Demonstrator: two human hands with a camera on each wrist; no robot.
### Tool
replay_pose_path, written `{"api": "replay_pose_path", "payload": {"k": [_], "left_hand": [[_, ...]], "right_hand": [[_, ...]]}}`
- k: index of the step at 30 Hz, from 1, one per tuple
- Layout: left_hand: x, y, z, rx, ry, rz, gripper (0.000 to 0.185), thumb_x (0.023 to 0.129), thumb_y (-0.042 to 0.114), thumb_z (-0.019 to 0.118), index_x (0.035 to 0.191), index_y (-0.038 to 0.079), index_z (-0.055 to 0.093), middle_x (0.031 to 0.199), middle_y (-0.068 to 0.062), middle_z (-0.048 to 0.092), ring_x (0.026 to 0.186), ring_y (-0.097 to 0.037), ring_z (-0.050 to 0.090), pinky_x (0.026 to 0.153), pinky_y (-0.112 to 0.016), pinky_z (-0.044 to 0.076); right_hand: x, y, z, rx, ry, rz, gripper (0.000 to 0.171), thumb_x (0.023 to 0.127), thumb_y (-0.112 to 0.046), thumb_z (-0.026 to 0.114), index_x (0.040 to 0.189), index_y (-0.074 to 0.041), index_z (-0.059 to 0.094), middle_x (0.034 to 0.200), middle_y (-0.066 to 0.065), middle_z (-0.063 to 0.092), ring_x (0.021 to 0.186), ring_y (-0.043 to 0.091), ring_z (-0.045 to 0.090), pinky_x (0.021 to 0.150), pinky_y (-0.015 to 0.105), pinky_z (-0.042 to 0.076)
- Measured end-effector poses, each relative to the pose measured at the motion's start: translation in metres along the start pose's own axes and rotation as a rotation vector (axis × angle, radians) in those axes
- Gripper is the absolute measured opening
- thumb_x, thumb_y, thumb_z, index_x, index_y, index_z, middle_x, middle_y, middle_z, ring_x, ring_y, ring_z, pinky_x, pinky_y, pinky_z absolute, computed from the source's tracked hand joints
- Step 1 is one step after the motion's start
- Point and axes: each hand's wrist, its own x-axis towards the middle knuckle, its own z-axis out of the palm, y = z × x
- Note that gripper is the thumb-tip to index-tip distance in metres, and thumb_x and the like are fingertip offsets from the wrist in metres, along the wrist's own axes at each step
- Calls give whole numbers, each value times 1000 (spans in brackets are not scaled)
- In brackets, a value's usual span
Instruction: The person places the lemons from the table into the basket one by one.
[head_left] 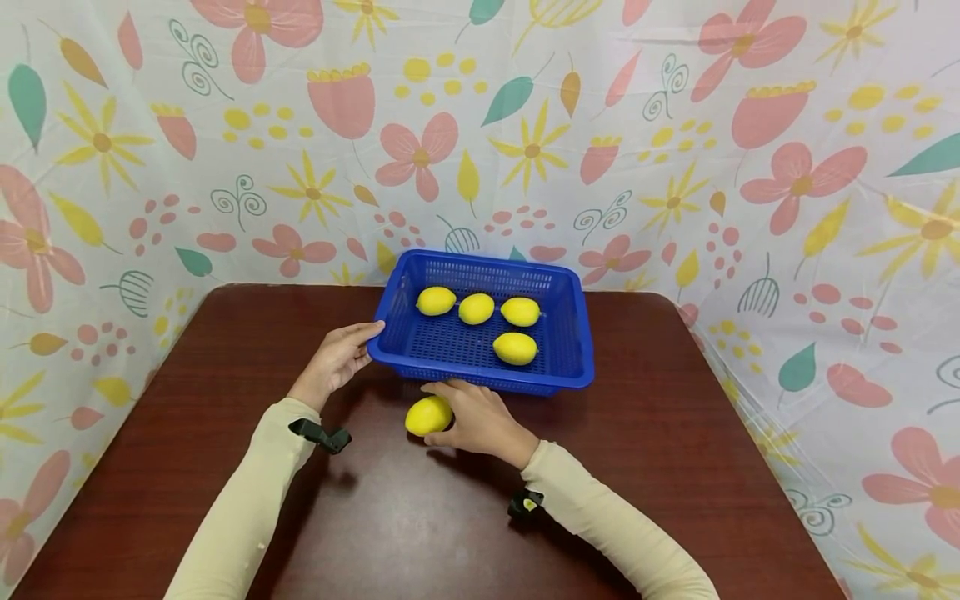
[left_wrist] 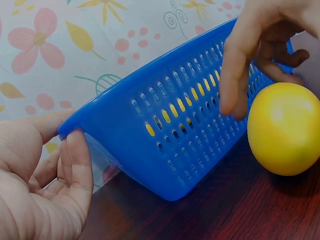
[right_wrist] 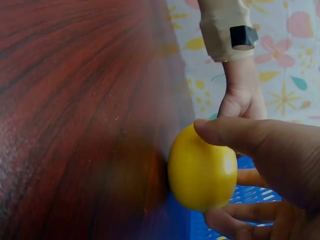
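A blue plastic basket [head_left: 480, 377] with slotted sides sits toward the back of the table, several yellow lemons [head_left: 476, 309] lying inside it. At its left end my left hand [head_left: 341, 358] pinches the rim, thumb on one side and fingertips on the other, as the left wrist view shows. One more lemon [head_left: 426, 417] is in front of the basket, on the table. My right hand [head_left: 483, 421] reaches round that lemon from the right. In the right wrist view its thumb [right_wrist: 220, 131] overlaps one side of the lemon [right_wrist: 200, 172] and its fingers curl at the opposite side.
The dark wooden table [head_left: 420, 533] reflects light near its front. A white curtain [head_left: 495, 100] with printed flowers hangs behind and along both sides. Each wrist carries a small black camera mount [head_left: 321, 435] over a cream sleeve.
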Motion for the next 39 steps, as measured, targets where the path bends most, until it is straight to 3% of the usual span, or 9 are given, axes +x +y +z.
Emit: {"api": "replay_pose_path", "payload": {"k": [9, 20, 30, 39], "left_hand": [[1, 0, 0, 9, 3, -1, 10, 98, 24, 73, 91, 17, 74, 72, 5, 68, 63, -6, 60, 66, -19, 53], [1, -1, -1, 11, 7, 4, 10, 98, 24, 73, 92, 16, 73, 73, 5, 68, 64, -6, 60, 65, -19, 52], [2, 1, -1, 29, 11, 0, 11, 98, 25, 73, 95, 14, 72, 73, 4, 68, 64, -7, 61, 65, -19, 51], [1, -1, -1, 35, 12, -2, 14, 97, 26, 73, 98, 13, 69, 76, 5, 71, 67, -6, 64, 68, -19, 53]], "right_hand": [[6, 5, 10, 42, 4, -40, 63, 79, -40, 89, 133, -19, 66, 119, 2, 70, 99, 16, 65, 81, 36, 57], [0, 3, 7, 67, 64, -51, 60, 83, -46, 85, 132, -17, 66, 118, 0, 71, 94, 12, 64, 78, 30, 56], [-10, -10, -20, 56, 96, -103, 58, 82, -49, 85, 129, -20, 68, 115, -5, 71, 95, 10, 65, 78, 30, 55], [-11, -13, -63, 27, 141, -132, 60, 82, -50, 84, 130, -19, 68, 115, -2, 72, 95, 11, 65, 79, 29, 55]]}}
